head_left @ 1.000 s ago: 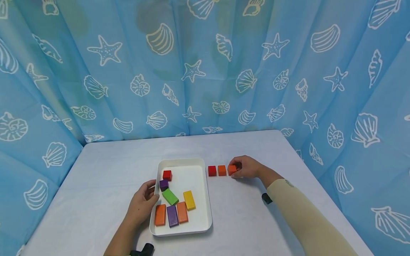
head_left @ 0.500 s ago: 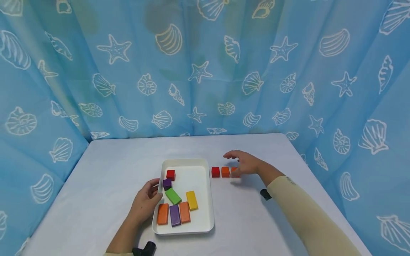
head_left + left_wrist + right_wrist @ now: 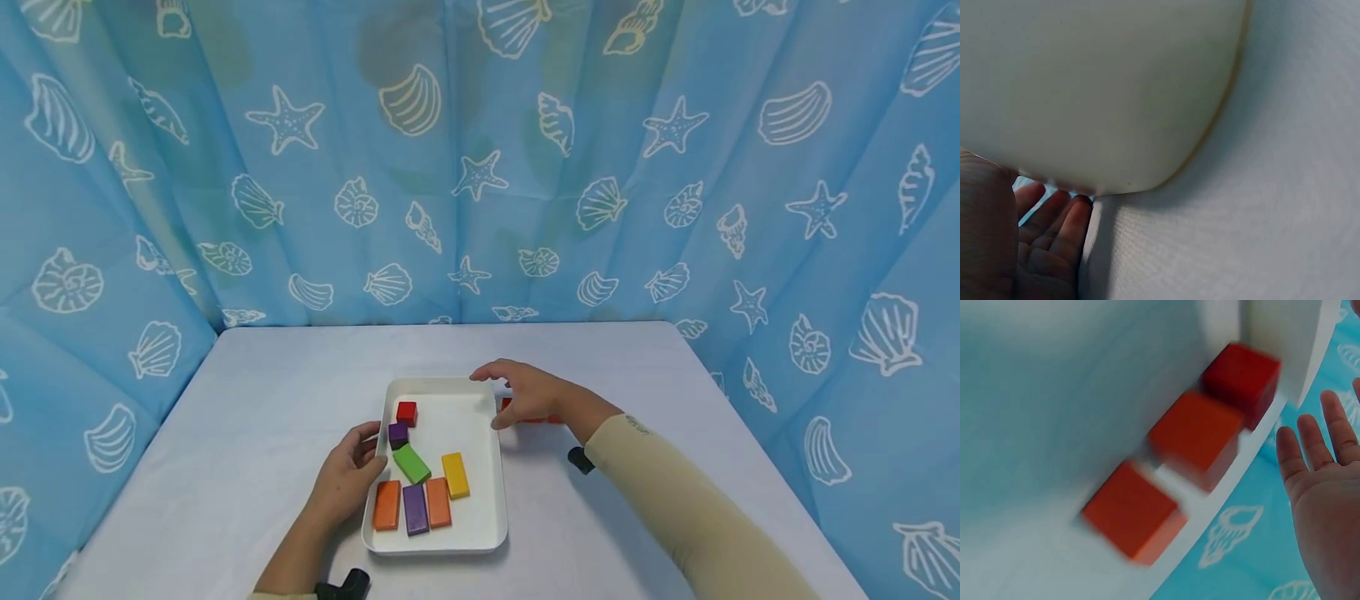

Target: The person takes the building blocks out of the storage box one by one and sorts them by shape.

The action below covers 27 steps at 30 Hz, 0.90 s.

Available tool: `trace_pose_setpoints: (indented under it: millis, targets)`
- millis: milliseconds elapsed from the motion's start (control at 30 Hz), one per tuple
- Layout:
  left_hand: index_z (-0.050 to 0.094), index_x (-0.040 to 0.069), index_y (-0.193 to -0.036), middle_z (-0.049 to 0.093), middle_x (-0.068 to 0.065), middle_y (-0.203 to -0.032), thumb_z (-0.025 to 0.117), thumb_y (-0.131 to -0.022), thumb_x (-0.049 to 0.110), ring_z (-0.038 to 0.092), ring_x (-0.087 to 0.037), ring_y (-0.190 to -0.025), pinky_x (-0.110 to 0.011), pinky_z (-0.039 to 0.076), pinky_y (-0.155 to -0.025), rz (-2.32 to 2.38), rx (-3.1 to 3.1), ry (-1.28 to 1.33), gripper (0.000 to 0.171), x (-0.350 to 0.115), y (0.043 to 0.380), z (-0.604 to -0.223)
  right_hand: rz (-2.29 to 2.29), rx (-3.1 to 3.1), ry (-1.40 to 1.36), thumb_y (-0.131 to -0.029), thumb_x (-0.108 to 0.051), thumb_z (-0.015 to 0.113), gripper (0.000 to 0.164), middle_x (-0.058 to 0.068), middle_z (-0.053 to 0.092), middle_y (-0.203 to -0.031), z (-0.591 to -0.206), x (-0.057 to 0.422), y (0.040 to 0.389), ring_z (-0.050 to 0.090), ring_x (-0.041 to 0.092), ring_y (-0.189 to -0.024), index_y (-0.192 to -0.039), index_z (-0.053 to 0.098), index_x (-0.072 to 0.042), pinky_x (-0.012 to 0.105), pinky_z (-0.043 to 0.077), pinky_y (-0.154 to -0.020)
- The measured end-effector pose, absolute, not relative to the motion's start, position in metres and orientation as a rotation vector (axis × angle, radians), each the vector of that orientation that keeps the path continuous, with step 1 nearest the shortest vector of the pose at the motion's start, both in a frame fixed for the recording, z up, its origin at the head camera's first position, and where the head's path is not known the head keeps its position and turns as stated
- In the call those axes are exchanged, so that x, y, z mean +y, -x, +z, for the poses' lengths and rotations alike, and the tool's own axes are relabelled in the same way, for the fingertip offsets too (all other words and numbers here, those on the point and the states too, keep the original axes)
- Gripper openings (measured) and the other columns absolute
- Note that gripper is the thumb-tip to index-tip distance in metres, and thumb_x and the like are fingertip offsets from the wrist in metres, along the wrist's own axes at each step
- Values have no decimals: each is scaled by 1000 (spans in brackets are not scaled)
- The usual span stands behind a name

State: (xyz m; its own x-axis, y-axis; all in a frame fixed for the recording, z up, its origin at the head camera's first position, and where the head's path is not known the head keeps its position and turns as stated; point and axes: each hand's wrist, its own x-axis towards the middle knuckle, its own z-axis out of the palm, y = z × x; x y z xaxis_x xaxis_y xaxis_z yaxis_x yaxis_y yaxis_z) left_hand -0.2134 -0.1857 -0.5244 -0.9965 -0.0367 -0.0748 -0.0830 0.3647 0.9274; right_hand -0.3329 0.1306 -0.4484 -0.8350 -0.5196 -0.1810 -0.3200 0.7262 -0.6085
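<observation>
My left hand (image 3: 343, 482) holds the left side of a white tray (image 3: 483, 500), thumb at the rim; the left wrist view has its fingers (image 3: 1063, 225) along the outer wall. In the tray lie a red cube (image 3: 407, 413), a purple cube (image 3: 398, 434), and green (image 3: 412, 463), yellow (image 3: 455, 476), orange (image 3: 387, 505) and purple (image 3: 416, 510) oblong blocks, plus another orange block (image 3: 438, 502). My right hand (image 3: 528, 393), holding nothing, hovers by the tray's upper right corner with spread fingers. Below it, a red cube (image 3: 1241, 375) and two orange cubes (image 3: 1197, 434) stand in a row, partly hidden in the head view.
A white-covered table (image 3: 300, 367) carries everything. Behind and beside it hangs a blue curtain (image 3: 480, 233) with white shell prints. Black wrist devices sit at both wrists, such as the left one (image 3: 345, 586).
My right hand has let go of the last orange cube at the row's right end, lifted and moved left towards the tray. My left hand keeps hold of the tray.
</observation>
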Motion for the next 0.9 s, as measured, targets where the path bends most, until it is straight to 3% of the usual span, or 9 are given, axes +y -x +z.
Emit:
trace_pose_setpoints:
  millis: [567,900]
  targets:
    - [50,8,-155,53,-17,-156,65,-100,12,55,-37,-140,-51,46,-114,1737,2546,131,57,-187,216,-525,-765,2492,844,-77,-24,95,83,-2,56,-151,-432,39,330,51,31,-140,-151,58,-26,58,50,-110]
    - [49,7,-155,53,-17,-157,66,-100,11,54,-37,-141,-51,46,-115,1740,2529,139,57,-188,215,-521,-711,2489,745,-82,-25,93,72,-3,63,-138,-449,9,339,56,19,-127,-146,60,-23,36,57,-101]
